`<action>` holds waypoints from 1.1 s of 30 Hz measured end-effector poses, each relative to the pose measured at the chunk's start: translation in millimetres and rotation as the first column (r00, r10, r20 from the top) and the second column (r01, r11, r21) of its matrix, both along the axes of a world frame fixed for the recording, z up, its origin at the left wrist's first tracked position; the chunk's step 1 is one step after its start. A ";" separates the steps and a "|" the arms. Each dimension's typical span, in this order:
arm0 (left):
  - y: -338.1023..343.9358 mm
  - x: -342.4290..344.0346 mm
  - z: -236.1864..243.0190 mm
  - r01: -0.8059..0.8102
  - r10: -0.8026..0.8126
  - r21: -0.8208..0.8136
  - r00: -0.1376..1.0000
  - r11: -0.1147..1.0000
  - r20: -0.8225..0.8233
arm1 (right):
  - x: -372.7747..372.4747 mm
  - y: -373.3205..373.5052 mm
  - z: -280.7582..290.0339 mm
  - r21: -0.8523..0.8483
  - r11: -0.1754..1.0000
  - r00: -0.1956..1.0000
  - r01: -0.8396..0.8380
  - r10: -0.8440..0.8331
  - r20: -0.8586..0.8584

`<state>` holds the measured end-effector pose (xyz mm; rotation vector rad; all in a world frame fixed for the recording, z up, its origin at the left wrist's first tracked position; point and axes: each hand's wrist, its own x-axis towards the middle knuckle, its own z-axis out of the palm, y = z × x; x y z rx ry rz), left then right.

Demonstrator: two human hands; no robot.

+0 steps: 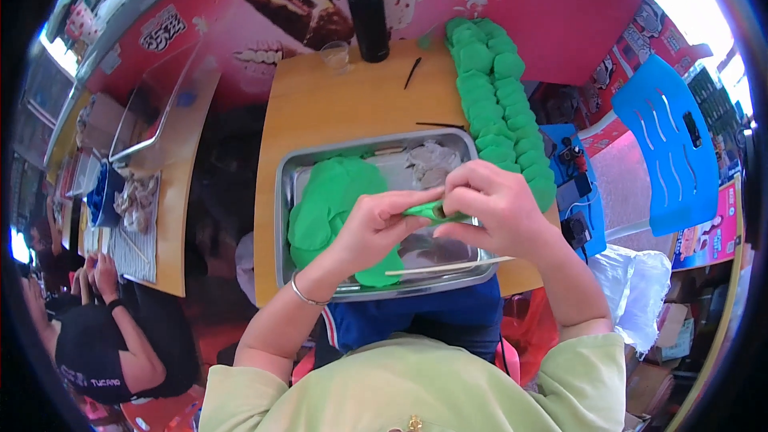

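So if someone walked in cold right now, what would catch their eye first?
Probably the bright green: both hands, left hand and right hand, pinch a green dough piece over a metal tray on the wooden table. Flat green wrappers pile in the tray's left half, and two long rows of finished green dumplings run along the table's right edge. A black flask stands at the far end.

A black flask [367, 6] and a clear glass [335, 55] are seen at the wooden table's [336, 108] far edge. A blue chair [668, 140] is placed to the right, and what may be wiring [574, 184] is glimpsed beside it
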<state>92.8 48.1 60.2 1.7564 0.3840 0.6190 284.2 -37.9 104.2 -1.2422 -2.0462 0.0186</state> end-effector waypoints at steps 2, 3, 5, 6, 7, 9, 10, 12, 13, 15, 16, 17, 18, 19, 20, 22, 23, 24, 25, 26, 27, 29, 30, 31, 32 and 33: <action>2.1 13.1 -5.3 0.035 -0.035 0.012 0.999 0.999 0.038 | 11.0 1.5 -2.0 -0.011 1.000 0.998 -0.003 0.004 0.067; 4.3 19.9 -6.1 0.057 -0.058 0.015 0.996 0.998 0.073 | 18.0 1.7 -3.3 -0.003 1.000 0.998 0.007 -0.006 0.070; 11.7 31.7 -5.8 0.075 -0.077 0.048 0.997 0.996 0.026 | 28.9 3.2 -6.1 -0.157 0.987 0.998 0.035 -0.042 -0.044; 13.5 42.9 -10.5 0.066 -0.064 -0.011 0.990 0.998 0.122 | 32.3 5.3 -4.3 -0.151 0.988 0.998 0.036 -0.043 -0.045; 15.2 52.6 -14.4 0.063 -0.046 -0.073 0.975 0.995 0.216 | 34.4 6.2 0.4 -0.263 0.959 0.970 0.109 -0.160 -0.182; 25.4 68.1 -20.0 0.098 -0.061 -0.186 0.979 0.978 0.193 | 42.4 12.9 2.9 -0.379 0.912 0.910 0.157 -0.282 -0.303; 30.5 78.3 -21.4 0.135 -0.084 -0.304 0.981 0.943 0.174 | 53.7 17.6 2.9 -0.440 0.885 0.877 0.152 -0.326 -0.353; 38.7 91.5 -14.5 0.088 -0.037 -0.287 0.983 0.954 0.180 | 74.1 33.7 3.6 -0.476 0.870 0.841 0.128 -0.349 -0.414; 43.7 96.9 -13.8 0.047 0.006 -0.275 0.982 0.960 0.189 | 87.2 44.3 0.1 -0.476 0.871 0.841 0.127 -0.349 -0.415; 52.8 98.5 -14.3 0.031 0.017 -0.285 0.986 0.958 0.163 | 115.7 65.9 -3.8 -0.374 0.904 0.872 0.205 -0.342 -0.350; 55.2 95.8 -14.8 -0.034 0.069 -0.242 0.988 0.970 0.139 | 130.9 77.6 -6.9 -0.335 0.907 0.883 0.256 -0.361 -0.301; 56.6 90.6 -13.6 -0.101 0.125 -0.195 0.985 0.976 0.117 | 145.2 89.5 -9.2 -0.292 0.907 0.890 0.304 -0.379 -0.252; 57.1 83.2 -11.4 -0.113 0.131 -0.194 0.988 0.975 0.082 | 160.1 103.0 -15.4 -0.292 0.908 0.891 0.300 -0.376 -0.254; 58.0 74.4 -11.9 -0.121 0.138 -0.192 0.987 0.974 0.079 | 174.5 118.4 -24.6 -0.271 0.898 0.888 0.347 -0.407 -0.212; 58.6 65.3 -13.4 -0.126 0.139 -0.187 0.989 0.974 0.057 | 186.9 132.6 -34.8 -0.247 0.886 0.882 0.392 -0.438 -0.172; 59.5 50.2 -17.8 -0.130 0.138 -0.182 0.990 0.975 0.034 | 209.1 153.9 -54.2 -0.278 0.868 0.869 0.411 -0.465 -0.169; 59.0 41.7 -19.4 -0.163 0.171 -0.192 0.985 0.968 0.024 | 216.3 163.6 -62.4 -0.306 0.850 0.856 0.429 -0.491 -0.164; 58.6 33.6 -21.2 -0.195 0.202 -0.201 0.979 0.960 0.014 | 222.6 171.8 -71.7 -0.305 0.852 0.857 0.425 -0.487 -0.166; 58.3 24.0 -23.6 -0.202 0.208 -0.201 0.978 0.959 0.011 | 223.0 179.2 -78.0 -0.332 0.834 0.849 0.441 -0.508 -0.149; 58.2 14.9 -26.6 -0.238 0.243 -0.213 0.970 0.948 -0.004 | 225.0 185.1 -82.9 -0.358 0.814 0.839 0.458 -0.529 -0.129; 58.4 6.4 -29.1 -0.273 0.276 -0.225 0.961 0.935 -0.019 | 228.8 189.6 -86.5 -0.359 0.815 0.840 0.455 -0.527 -0.130; 58.0 -11.2 -34.8 -0.297 0.297 -0.240 0.954 0.924 -0.036 | 227.8 196.1 -88.2 -0.378 0.817 0.850 0.435 -0.512 -0.127; 58.3 -19.0 -36.9 -0.314 0.312 -0.253 0.949 0.915 -0.050 | 228.9 198.6 -87.4 -0.381 0.816 0.851 0.434 -0.510 -0.126; 57.5 -26.9 -37.7 -0.318 0.315 -0.256 0.948 0.913 -0.052 | 229.6 200.3 -85.6 -0.370 0.830 0.873 0.418 -0.480 -0.091; 56.8 -34.2 -37.9 -0.335 0.327 -0.266 0.942 0.904 -0.075 | 229.7 201.9 -84.0 -0.359 0.842 0.892 0.402 -0.449 -0.056; 55.9 -41.3 -38.1 -0.351 0.338 -0.274 0.936 0.895 -0.097 | 229.8 203.6 -83.7 -0.361 0.842 0.893 0.400 -0.447 -0.054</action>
